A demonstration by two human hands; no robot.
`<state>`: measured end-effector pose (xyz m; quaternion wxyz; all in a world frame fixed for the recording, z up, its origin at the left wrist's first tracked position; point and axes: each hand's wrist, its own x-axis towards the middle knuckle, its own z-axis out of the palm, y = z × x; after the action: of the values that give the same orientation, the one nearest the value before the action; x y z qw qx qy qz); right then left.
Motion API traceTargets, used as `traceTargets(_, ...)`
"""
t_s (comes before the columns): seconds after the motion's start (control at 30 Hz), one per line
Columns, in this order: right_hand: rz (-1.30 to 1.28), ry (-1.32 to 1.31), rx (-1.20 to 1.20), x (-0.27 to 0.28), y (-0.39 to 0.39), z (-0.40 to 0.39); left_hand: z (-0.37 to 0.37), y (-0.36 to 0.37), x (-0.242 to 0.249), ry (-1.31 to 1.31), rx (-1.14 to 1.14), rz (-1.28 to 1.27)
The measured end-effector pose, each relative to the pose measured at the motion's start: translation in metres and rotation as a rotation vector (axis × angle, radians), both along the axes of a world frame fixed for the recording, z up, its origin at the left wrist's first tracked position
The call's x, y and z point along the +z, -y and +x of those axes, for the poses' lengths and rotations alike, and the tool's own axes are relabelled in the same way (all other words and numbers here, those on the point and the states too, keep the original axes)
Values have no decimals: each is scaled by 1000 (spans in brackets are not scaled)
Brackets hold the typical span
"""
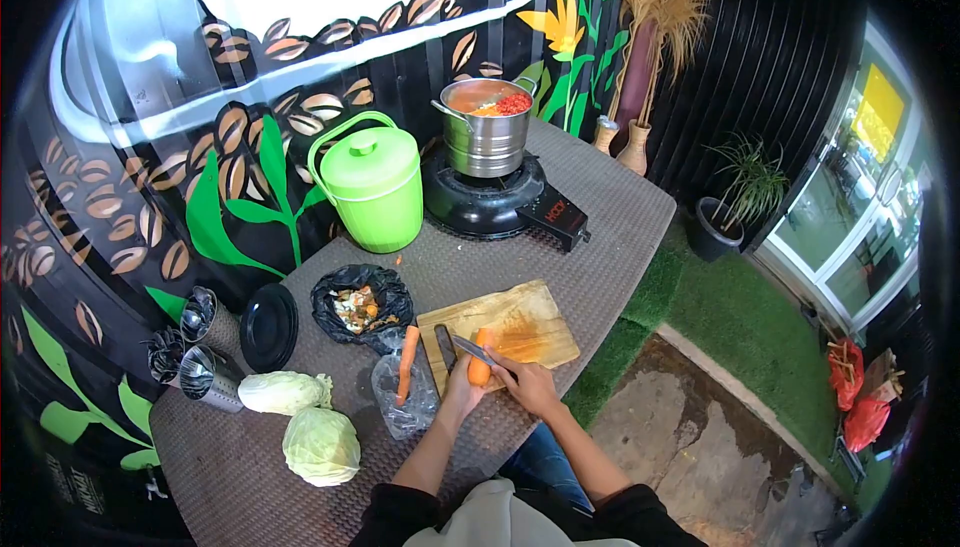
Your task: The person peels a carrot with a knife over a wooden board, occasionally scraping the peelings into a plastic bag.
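Note:
My left hand [461, 390] is closed around a carrot [480, 374] at the near edge of the wooden cutting board [547, 319]. In my right hand [531, 387] is a knife [473, 349], its grey blade lying across the carrot. Orange stains mark the board's surface. A dark, narrow object [444, 345] lies along the board's left side, beside my left hand. Just left of it, another long carrot [407, 365] rests on a clear plastic bag [388, 395].
A black bag of scraps [320, 299] sits behind the plastic bag. Two cabbages [320, 447] [280, 393] lie at left near metal utensil holders [210, 377] and a black lid [269, 327]. Farther back stand a green lidded bucket [375, 192] and a pot [487, 142] on a portable stove [480, 202].

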<state>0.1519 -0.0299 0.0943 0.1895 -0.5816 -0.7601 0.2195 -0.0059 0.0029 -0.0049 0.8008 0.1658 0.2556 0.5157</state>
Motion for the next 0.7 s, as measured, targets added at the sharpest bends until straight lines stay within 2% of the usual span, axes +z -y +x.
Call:
traceTargets(0.1, 34, -59, 56, -2, 0, 3, 2, 6, 16, -35, 70, -62)
traceTargets(0.2, 30, -48, 75, 0, 1, 4, 1, 6, 17, -24, -5, 44)
traceTargets(0.37, 28, 39, 3, 1, 1, -6, 6, 7, 30, -16, 74, -96)
traceTargets(0.47, 135, 34, 2, -8, 1, -8, 0, 2, 9, -39, 14, -20)
traceTargets(0.57, 136, 17, -23, -6, 2, -11, -4, -4, -7, -23, -2, -30)
traceTargets(0.7, 164, 14, -85, -11, -5, -12, 5, 4, 25, -57, 16, -46)
